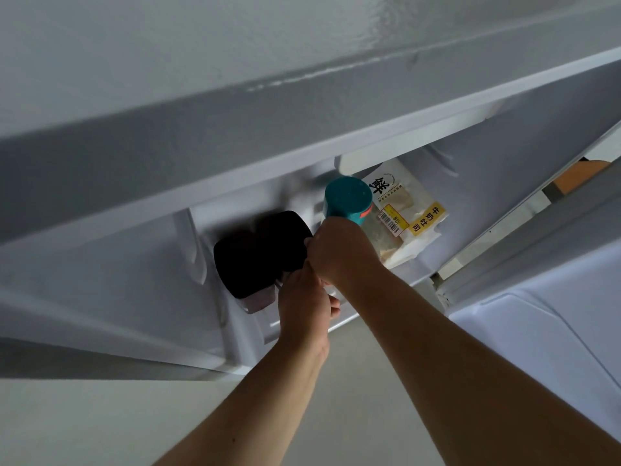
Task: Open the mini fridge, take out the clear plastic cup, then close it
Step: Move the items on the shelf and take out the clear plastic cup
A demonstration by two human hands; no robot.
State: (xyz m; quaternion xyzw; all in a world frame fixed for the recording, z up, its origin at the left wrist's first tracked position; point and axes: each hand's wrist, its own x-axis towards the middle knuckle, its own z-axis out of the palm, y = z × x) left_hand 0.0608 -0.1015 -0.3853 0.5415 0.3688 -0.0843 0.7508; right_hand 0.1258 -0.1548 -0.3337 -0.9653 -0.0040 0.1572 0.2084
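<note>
The mini fridge [336, 142] stands open below me, and I look down into it. Both my hands reach inside and meet between the stored items. My left hand [302, 307] curls around a pale, see-through piece that looks like the clear plastic cup [331, 291]; most of it is hidden by my hands. My right hand [342, 253] sits just above, fingers bent, with fingertips at the edge of a black lid [285, 230]. What the right hand holds is hidden.
Two black-lidded containers [245, 264] stand left of my hands, the nearer one with a pinkish translucent body. A teal-capped bottle [347, 196] and a bagged loaf with a yellow label [413, 210] lie to the right. The open door [537, 331] is at the right.
</note>
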